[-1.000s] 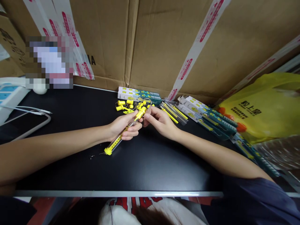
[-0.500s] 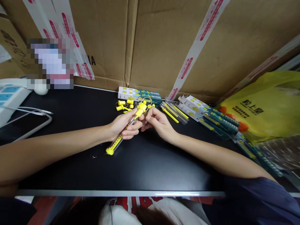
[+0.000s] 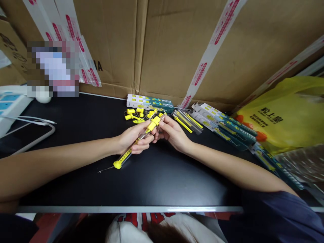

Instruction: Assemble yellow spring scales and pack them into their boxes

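My left hand (image 3: 135, 138) is closed around a spring scale (image 3: 125, 157), a clear tube with yellow end pieces and a numbered yellow strip inside. It slants from lower left to upper right above the black table. Out of its lower end sticks a thin metal wire (image 3: 105, 169). My right hand (image 3: 172, 131) is at the upper yellow cap, thumb and fingers pinched together at a curved metal wire loop (image 3: 161, 109). Part of that loop is hidden by the fingers. Just behind the hands lie loose yellow caps (image 3: 130, 112) and other small yellow parts.
Printed boxes (image 3: 149, 101) lie at the back, with more boxes (image 3: 225, 125) to the right. Between them are clear tubes with yellow strips (image 3: 187, 121). A yellow plastic bag (image 3: 283, 114) is far right, a white power strip (image 3: 15, 104) far left. Cardboard (image 3: 167, 50) stands behind.
The spring scale has turned slightly, so its numbers show. The wire at its lower end now sticks out further to the left. My right hand has shifted a little at the upper end.
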Demonstrator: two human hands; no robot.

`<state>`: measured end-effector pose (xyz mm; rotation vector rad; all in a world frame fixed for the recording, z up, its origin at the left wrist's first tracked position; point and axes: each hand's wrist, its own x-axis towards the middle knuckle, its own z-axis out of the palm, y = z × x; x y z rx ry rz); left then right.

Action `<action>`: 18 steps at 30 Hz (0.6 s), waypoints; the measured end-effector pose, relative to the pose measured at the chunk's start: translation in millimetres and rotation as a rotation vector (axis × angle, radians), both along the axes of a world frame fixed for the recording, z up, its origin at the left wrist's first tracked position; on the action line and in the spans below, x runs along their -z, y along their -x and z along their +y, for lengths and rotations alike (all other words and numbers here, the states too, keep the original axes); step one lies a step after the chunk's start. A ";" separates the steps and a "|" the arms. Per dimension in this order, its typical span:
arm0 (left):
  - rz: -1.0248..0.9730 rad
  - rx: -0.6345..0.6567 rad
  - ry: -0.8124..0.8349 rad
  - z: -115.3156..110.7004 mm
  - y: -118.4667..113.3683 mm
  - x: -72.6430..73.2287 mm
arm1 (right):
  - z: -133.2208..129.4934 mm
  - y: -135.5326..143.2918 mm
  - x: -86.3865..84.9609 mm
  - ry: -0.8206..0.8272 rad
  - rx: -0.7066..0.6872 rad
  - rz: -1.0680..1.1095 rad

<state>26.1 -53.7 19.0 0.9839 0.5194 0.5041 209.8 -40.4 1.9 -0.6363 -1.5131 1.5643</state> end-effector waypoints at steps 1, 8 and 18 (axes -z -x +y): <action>0.009 -0.013 -0.017 -1.0 -0.6 -0.9 | -0.3 -0.2 -0.3 0.005 -0.012 0.010; 0.041 -0.127 -0.166 -5.6 -5.5 -3.9 | -4.2 1.0 -2.0 -0.114 0.062 0.001; 0.204 -0.276 -0.340 -1.3 -8.5 1.0 | -7.9 3.8 1.8 -0.116 0.103 -0.040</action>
